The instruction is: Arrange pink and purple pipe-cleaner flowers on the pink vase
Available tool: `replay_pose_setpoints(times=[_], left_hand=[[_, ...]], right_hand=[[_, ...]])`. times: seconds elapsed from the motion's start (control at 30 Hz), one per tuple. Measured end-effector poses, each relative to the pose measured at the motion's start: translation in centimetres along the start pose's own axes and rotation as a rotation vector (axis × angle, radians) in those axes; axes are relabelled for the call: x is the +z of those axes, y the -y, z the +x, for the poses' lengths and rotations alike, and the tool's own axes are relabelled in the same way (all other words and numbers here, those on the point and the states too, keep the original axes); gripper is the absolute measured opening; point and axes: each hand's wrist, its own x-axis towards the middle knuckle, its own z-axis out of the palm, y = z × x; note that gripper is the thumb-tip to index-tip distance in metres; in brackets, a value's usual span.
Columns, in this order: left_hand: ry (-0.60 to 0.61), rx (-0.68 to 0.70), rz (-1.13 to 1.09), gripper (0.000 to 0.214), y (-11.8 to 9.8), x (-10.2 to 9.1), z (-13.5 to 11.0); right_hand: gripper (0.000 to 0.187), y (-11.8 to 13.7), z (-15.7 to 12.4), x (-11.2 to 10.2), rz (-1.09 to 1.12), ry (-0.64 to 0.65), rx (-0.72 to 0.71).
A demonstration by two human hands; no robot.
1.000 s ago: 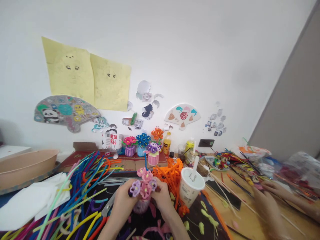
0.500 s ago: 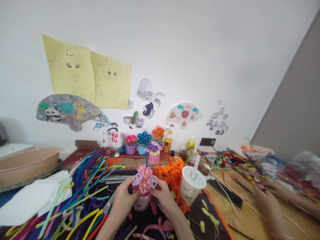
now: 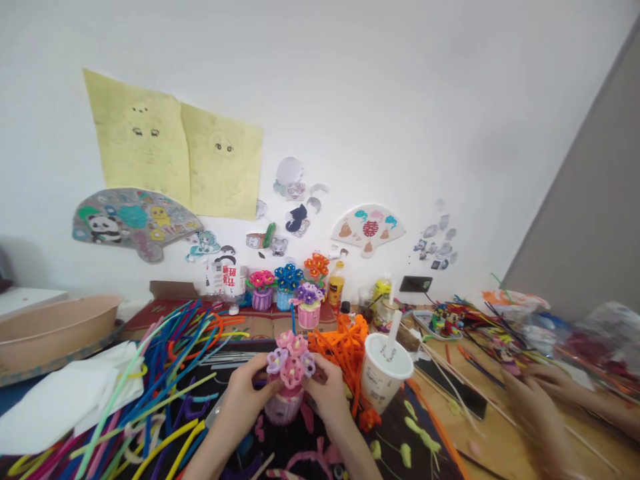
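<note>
A small pink pot [image 3: 283, 407] stands on the dark mat, filled with pink and purple pipe-cleaner flowers [image 3: 291, 361]. My left hand [image 3: 245, 399] is closed around the flowers and pot from the left. Pressed against the other side, my right hand [image 3: 328, 395] has its fingers pinched at the flower heads. Both hands grip the same flower pot between them.
A heap of coloured pipe cleaners [image 3: 165, 373] lies to the left, orange ones [image 3: 340, 347] behind. A white cup with a straw [image 3: 384, 373] stands just right of my right hand. Finished flower pots [image 3: 287, 290] line the wall. Another person's hands [image 3: 537, 400] work at the right.
My hands and the flower pot have stayed nearly in place, the fingers shifting slightly on the blooms. The other person's hands at the right have moved a little.
</note>
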Motion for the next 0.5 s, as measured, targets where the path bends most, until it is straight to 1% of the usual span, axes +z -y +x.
replay_pose_setpoints(times=[0.1,0.27,0.4,0.5], left_hand=[[-0.004,0.000,0.030,0.028,0.1,0.0,0.1],[-0.082,-0.017,0.091,0.031,0.7,0.3,0.1],[-0.106,0.039,0.131,0.034,0.6,0.6,0.0],[-0.100,0.079,0.150,0.031,0.4,0.7,-0.1]], right_hand=[[0.039,0.0,0.0,0.6,0.034,0.022,-0.008],[0.042,-0.1,-0.2,1.4,0.088,0.041,0.018],[0.042,0.5,-0.3,1.7,0.092,0.066,0.038],[0.042,0.9,-0.3,1.7,0.073,0.063,0.044]])
